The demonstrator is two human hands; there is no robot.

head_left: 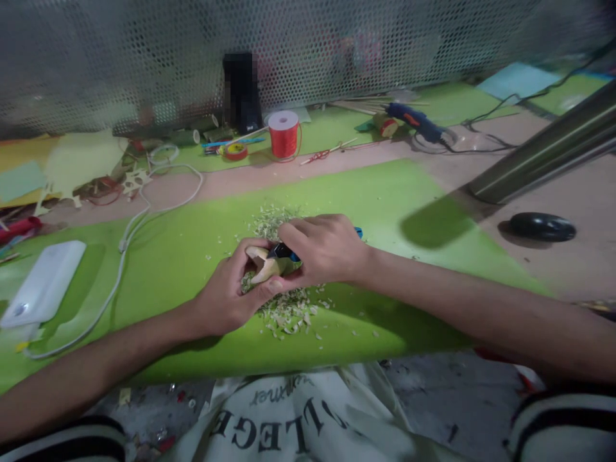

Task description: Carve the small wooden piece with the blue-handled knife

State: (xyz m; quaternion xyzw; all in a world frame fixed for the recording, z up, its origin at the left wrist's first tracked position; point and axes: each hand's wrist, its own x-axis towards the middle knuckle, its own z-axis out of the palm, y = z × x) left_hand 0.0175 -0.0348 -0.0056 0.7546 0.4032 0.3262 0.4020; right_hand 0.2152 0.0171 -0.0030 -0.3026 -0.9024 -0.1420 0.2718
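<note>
My left hand (230,292) is closed around a short piece of bamboo (264,266), pale inside with a green skin. My right hand (325,247) grips a blue-handled knife (283,252) whose blade end rests against the bamboo. Both hands meet over the middle of a green mat (409,192). A heap of pale and green shavings (283,311) lies under and behind the hands.
A white power bank (43,282) with a white cable (129,224) lies at the left. A red thread spool (283,133), a tape roll (235,151), a blue glue gun (416,120), a black mouse (542,226) and a metal bar (543,151) surround the mat. A perforated screen stands behind.
</note>
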